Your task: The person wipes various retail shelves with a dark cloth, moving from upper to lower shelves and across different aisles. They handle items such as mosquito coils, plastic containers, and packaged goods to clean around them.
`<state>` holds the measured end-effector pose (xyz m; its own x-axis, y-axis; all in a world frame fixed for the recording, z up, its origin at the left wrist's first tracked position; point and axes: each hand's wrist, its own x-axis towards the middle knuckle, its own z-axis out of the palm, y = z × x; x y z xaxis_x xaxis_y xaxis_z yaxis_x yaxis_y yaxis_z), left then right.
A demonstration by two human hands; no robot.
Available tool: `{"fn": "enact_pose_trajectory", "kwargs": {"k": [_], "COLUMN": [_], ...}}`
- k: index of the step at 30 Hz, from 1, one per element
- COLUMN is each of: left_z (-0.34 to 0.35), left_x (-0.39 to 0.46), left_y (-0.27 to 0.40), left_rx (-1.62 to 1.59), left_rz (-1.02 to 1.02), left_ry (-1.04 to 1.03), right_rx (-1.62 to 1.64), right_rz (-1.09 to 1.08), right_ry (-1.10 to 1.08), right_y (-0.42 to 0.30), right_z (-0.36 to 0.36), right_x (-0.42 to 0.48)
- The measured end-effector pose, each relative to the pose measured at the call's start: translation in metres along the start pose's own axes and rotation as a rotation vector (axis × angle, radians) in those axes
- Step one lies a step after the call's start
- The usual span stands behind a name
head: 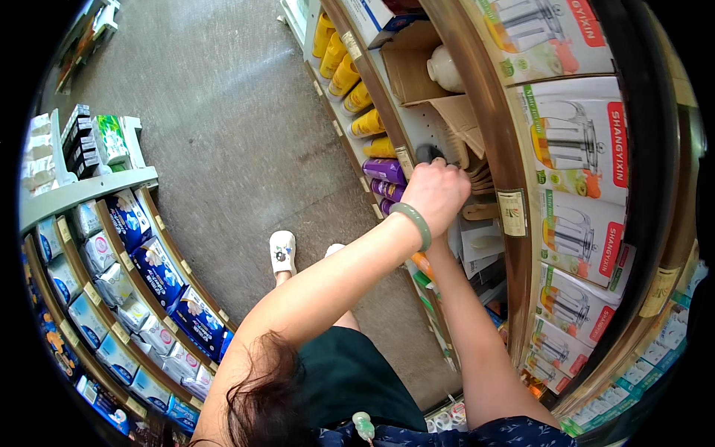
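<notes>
My left hand [438, 190], with a green bangle [412, 224] at its wrist, reaches into a shelf on the right side. Its fingers are curled down and mostly out of sight. A dark blurred object [429, 152] shows just beyond the knuckles; whether it is gripped is unclear. My right forearm [469, 313] comes up from below and crosses under the left wrist, which hides the right hand. Beside the hands lie several wooden utensils [481, 211], too covered to name exactly, and flat clear-fronted packs [481, 243].
Farther along this shelf, a white ceramic bowl [446, 70] sits by an open cardboard carton [410, 61]. Yellow bottles [343, 75] and purple bottles [385, 170] line a lower tier. Boxed juicer cups [581, 139] fill a higher one. Across the aisle floor [223, 139] stand packaged paper goods [159, 268].
</notes>
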<state>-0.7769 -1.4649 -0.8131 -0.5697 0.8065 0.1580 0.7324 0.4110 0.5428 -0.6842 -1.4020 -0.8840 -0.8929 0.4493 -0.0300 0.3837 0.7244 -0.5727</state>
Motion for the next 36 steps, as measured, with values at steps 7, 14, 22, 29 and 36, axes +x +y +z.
{"fn": "enact_pose_trajectory", "kwargs": {"k": [7,14,22,29,36], "left_z": [-0.007,-0.007,-0.014,-0.053,-0.044], "left_x": [0.002,-0.003,-0.025,-0.111,-0.322], "left_y": [0.020,0.019,-0.004,-0.082,-0.097], "left_rx": [0.014,0.045,-0.071,-0.198,-0.198], "left_rz": [0.068,0.042,-0.086,-0.369,-0.782], "left_ry": [-0.055,-0.049,-0.102,0.219,-0.091], "right_rx": [-0.175,-0.399,-0.210,-0.161,-1.056], "right_rz": [-0.156,0.086,-0.167,-0.606,-1.164], "right_ry": [0.231,-0.054,-0.317,-0.696,-0.061], "right_y": [-0.022,0.009,-0.010,-0.085,-0.178], "right_z": [0.036,-0.019,-0.045,0.035,0.101], "right_x": [0.093,-0.027,-0.071,0.023,0.272]}}
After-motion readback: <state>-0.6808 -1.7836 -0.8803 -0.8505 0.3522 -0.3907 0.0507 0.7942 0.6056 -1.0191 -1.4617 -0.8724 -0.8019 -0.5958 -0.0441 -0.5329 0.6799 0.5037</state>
